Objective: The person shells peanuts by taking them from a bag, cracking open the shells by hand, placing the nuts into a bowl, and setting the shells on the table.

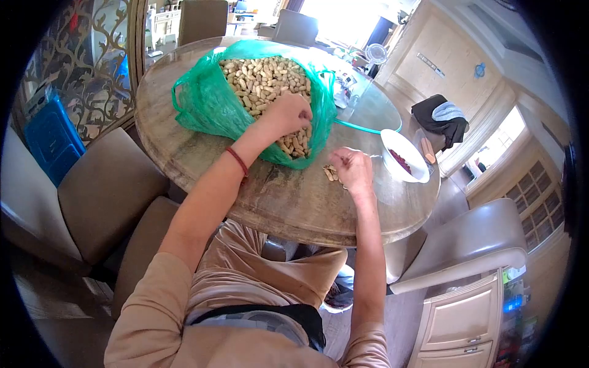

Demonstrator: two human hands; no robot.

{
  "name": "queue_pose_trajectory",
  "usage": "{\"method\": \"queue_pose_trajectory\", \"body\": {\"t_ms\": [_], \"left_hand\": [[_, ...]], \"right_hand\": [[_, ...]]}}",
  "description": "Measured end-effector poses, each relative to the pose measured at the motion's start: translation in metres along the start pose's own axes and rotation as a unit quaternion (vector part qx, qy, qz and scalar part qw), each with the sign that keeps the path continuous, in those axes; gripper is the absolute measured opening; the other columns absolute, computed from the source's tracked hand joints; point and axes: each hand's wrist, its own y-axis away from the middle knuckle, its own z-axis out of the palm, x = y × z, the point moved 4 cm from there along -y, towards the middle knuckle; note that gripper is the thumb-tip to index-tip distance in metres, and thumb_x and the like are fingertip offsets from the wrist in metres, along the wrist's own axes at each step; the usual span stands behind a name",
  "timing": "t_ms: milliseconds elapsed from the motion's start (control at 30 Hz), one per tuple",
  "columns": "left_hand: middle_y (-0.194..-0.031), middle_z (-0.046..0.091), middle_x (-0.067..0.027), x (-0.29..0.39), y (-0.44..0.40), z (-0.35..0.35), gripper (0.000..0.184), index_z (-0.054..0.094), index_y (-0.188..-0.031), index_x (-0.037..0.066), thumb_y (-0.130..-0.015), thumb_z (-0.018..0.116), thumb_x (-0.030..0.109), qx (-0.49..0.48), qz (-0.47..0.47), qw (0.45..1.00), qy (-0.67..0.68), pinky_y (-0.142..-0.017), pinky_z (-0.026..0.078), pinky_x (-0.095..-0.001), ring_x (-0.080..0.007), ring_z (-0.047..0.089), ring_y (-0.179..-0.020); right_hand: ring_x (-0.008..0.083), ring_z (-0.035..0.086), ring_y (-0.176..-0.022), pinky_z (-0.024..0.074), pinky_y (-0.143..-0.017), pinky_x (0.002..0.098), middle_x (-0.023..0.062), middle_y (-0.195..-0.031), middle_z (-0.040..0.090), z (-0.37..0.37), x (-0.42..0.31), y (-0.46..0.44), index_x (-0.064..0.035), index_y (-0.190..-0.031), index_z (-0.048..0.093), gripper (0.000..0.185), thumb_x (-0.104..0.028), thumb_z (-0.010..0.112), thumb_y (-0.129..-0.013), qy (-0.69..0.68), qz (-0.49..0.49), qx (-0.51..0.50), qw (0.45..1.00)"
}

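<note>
As I have only the head camera to go by, I begin with the table (pixel 288 208), its rounded edge close to the person's lap, which I judge keeps everything on it within reach. Over its left and far part sits the green bag (pixel 205 104), its mouth spread wide; slumped like that, I think, it lets a hand in without the other holding it up. Near the table's right edge stands the white bowl (pixel 413 147), probably put there because it is handy for the right hand. I see the left hand (pixel 288 115) over the bag's mouth, fingers partly curled and pointing down towards the contents; whether they grip anything I can't make out. The right hand (pixel 354 168) is low over the tabletop between bag and bowl, fingers bent inward and close together, perhaps around something small, though they hide it from me. Unshelled peanuts (pixel 261 80) heap the bag, deep enough to hold its sides out. Small dark red pieces (pixel 400 161) lie in the bowl, and a few pale shell bits (pixel 330 174) lie loose just beside the right hand.
</note>
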Motion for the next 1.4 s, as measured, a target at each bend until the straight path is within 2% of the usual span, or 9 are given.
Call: {"method": "queue_pose_trajectory", "body": {"t_ms": [67,233,433,667,733,867,1133,1267,1400], "left_hand": [[-0.075,0.063,-0.0101,0.009,0.004,0.007,0.012,0.068,-0.078,0.006,-0.068,0.065,0.011,-0.033,0.042,0.996,-0.078,-0.062,0.049,-0.0344,-0.0234,0.062,-0.073],[-0.078,0.061,-0.0118,0.021,0.011,0.015,0.009,0.065,-0.072,0.005,-0.064,0.066,0.011,-0.126,-0.016,0.964,-0.233,-0.063,0.049,-0.038,-0.028,0.061,-0.076],[-0.078,0.062,-0.0149,0.016,0.011,0.019,0.009,0.061,-0.075,0.001,-0.071,0.054,0.004,-0.091,0.057,0.966,-0.236,-0.061,0.051,-0.0382,-0.0299,0.063,-0.077],[-0.076,0.061,-0.0148,0.013,0.011,0.024,0.006,0.059,-0.071,0.0,-0.07,0.055,0.004,-0.092,0.054,0.963,-0.246,-0.06,0.051,-0.0389,-0.03,0.062,-0.075],[-0.075,0.06,-0.0133,0.016,0.012,0.021,0.006,0.059,-0.071,0.001,-0.07,0.055,0.005,-0.035,0.105,0.979,-0.172,-0.063,0.05,-0.0388,-0.0289,0.061,-0.075],[-0.082,0.055,-0.0108,0.018,0.011,0.021,0.004,0.06,-0.07,0.004,-0.069,0.057,0.005,-0.024,0.081,0.984,-0.155,-0.068,0.047,-0.0384,-0.0288,0.057,-0.081],[-0.088,0.051,-0.0131,0.016,0.017,0.034,0.001,0.059,-0.069,0.008,-0.068,0.058,0.008,-0.008,0.123,0.96,-0.253,-0.085,0.039,-0.0415,-0.0298,0.051,-0.096],[-0.085,0.053,-0.0107,0.014,0.015,0.035,0.002,0.058,-0.068,0.007,-0.068,0.059,0.009,0.037,0.148,0.959,-0.239,-0.081,0.04,-0.0409,-0.0269,0.051,-0.093],[-0.08,0.055,-0.0057,0.016,0.013,0.038,0.005,0.057,-0.069,0.008,-0.067,0.061,0.01,-0.055,0.126,0.96,-0.243,-0.073,0.04,-0.0398,-0.024,0.053,-0.087]], "right_hand": [[0.0296,0.062,-0.065,0.0485,-0.062,0.0335,0.0158,-0.07,0.062,0.008,-0.002,0.003,-0.0091,-0.081,0.069,0.012,-0.014,0.064,-0.071,-0.01,-0.06,-0.049,0.997],[0.0272,0.061,-0.062,0.048,-0.06,0.0336,0.0148,-0.07,0.063,0.013,0.007,0.002,-0.0068,-0.078,0.069,0.011,-0.011,0.065,-0.067,0.012,-0.077,-0.047,0.996],[0.0306,0.06,-0.063,0.0468,-0.059,0.0364,0.0157,-0.068,0.061,0.006,0.002,0.002,-0.0056,-0.072,0.067,0.007,-0.011,0.064,-0.069,-0.014,-0.062,0.01,0.998],[0.0302,0.06,-0.062,0.0464,-0.059,0.0361,0.0158,-0.068,0.06,-0.001,-0.004,0.002,-0.0052,-0.075,0.066,0.008,-0.013,0.064,-0.071,-0.018,-0.071,0.065,0.995],[0.0301,0.06,-0.063,0.0465,-0.059,0.0361,0.0157,-0.068,0.061,-0.002,-0.004,0.003,-0.0054,-0.075,0.066,0.009,-0.013,0.064,-0.071,-0.026,-0.07,0.074,0.994],[0.0299,0.06,-0.063,0.0465,-0.059,0.0359,0.0159,-0.069,0.061,0.0,0.0,0.002,-0.0056,-0.077,0.066,0.009,-0.014,0.064,-0.072,-0.044,-0.046,0.084,0.994],[0.0315,0.059,-0.065,0.0463,-0.06,0.0373,0.0163,-0.07,0.06,-0.001,-0.002,0.002,-0.0062,-0.077,0.066,0.01,-0.015,0.064,-0.073,-0.018,-0.05,0.077,0.996],[0.0322,0.059,-0.063,0.0461,-0.059,0.0379,0.0164,-0.068,0.06,0.0,-0.002,0.003,-0.0059,-0.076,0.065,0.009,-0.015,0.064,-0.073,-0.012,-0.061,0.083,0.995],[0.032,0.059,-0.062,0.0461,-0.059,0.0376,0.0164,-0.067,0.059,-0.001,-0.004,0.003,-0.0059,-0.075,0.065,0.009,-0.015,0.064,-0.073,-0.007,-0.066,0.084,0.994]]}}
